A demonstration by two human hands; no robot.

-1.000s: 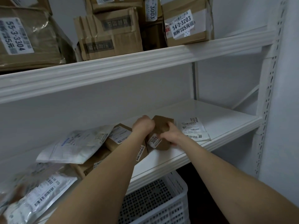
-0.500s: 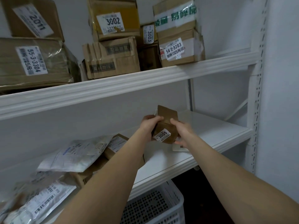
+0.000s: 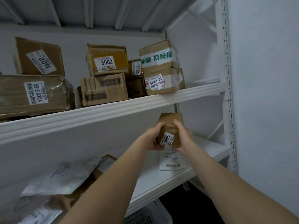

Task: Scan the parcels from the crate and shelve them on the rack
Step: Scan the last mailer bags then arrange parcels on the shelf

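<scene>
Evidently, in the head view, hangs in mid-air below the box marked 54-2-3203 (image 3: pixel 163 81) and a little to its right: a small brown parcel (image 3: pixel 169 131) with a 3005 sticker, resting on no board. Looks bound for the bare stretch right of the 54-2-3203 box, though only as a guess.

Could catch its top edge on the white lip of the upper shelf (image 3: pixel 113 110), directly under the 54-2-3203 box, if raised straight up without first drawing back toward the body. Could also nudge the 54-2-3203 box, set right at that lip, and with it the box with green lettering (image 3: pixel 157 55) stacked on top, if swung in too far left. Might slip, too, being squeezed mostly by its sides over glossy tape. Once loose, would likely drop to the lower shelf (image 3: pixel 161 178), well below the 54-2-3203 box, onto the white slip (image 3: pixel 171 160) lying there, or bounce past the edge toward the crate (image 3: pixel 145 215), lowest of all and partly cut off by the frame.

Left hand (image 3: pixel 154 137): clenched on the parcel's left side, thumb over the top edge, fingers curled underneath. Right hand (image 3: pixel 184 135): wrapped round the right side, thumb likewise on top, fingers hidden behind. Neither one spread flat, neither touching any shelf.

No scanner in view; cannot tell about scanning.
</scene>
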